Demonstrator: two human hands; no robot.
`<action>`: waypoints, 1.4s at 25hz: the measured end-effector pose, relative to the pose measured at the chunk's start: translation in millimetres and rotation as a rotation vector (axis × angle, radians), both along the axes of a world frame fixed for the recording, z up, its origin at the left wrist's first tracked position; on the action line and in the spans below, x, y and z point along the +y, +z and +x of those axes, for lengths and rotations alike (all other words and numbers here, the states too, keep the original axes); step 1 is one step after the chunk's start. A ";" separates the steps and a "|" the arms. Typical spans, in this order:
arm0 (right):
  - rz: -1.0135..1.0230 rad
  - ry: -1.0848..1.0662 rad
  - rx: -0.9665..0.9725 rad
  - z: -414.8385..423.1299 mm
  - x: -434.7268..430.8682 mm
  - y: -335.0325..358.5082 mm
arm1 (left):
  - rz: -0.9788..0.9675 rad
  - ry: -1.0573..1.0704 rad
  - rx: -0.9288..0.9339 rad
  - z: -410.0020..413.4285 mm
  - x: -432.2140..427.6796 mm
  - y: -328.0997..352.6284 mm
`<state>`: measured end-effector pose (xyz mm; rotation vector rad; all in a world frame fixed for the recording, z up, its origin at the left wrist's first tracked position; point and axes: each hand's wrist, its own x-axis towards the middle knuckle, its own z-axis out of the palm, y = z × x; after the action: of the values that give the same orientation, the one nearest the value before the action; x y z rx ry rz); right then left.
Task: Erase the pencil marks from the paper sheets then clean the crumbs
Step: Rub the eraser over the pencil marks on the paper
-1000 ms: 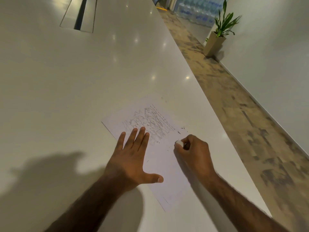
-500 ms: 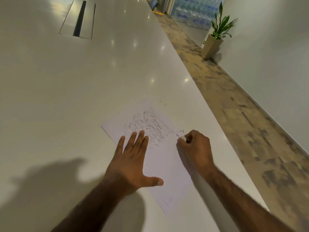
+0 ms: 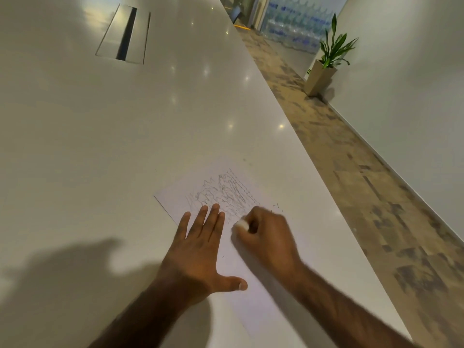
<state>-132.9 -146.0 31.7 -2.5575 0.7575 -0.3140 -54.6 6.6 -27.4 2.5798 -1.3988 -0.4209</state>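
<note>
The paper sheet [image 3: 251, 305] lies skewed on the tabletop [image 3: 125, 146], close in front of me. Its near half looks clean, though blur makes that hard to swear to. The pencil scribbles [image 3: 223, 194] on its far half are not yet erased. My right hand [image 3: 266, 237] pinches a white eraser [image 3: 241, 223] at the scribbles' near edge. My left hand [image 3: 198, 249] presses flat on the sheet, fingers straight. Dark crumbs [image 3: 276, 205] lie just right of the sheet, unswept. The tabletop's edge runs near the sheet's right side. Left of and beyond the sheet, the surface stretches wide.

A potted plant [image 3: 329, 61] stands beside stacked water bottles [image 3: 293, 33].
</note>
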 end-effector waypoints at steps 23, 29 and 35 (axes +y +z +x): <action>-0.025 0.029 0.048 -9.4 15.3 -16.4 | 0.042 -0.013 0.022 2.2 -0.8 1.5; 0.028 -0.198 0.074 19.1 -53.4 4.9 | 0.061 -0.009 0.047 1.7 -0.3 6.7; -0.011 0.036 0.050 -5.1 1.6 -17.8 | 0.042 -0.024 0.053 2.2 2.1 4.8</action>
<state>-138.0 -144.4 13.9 -2.5953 0.7284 -0.2437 -52.4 8.7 -22.7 2.5677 -1.4189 -0.5237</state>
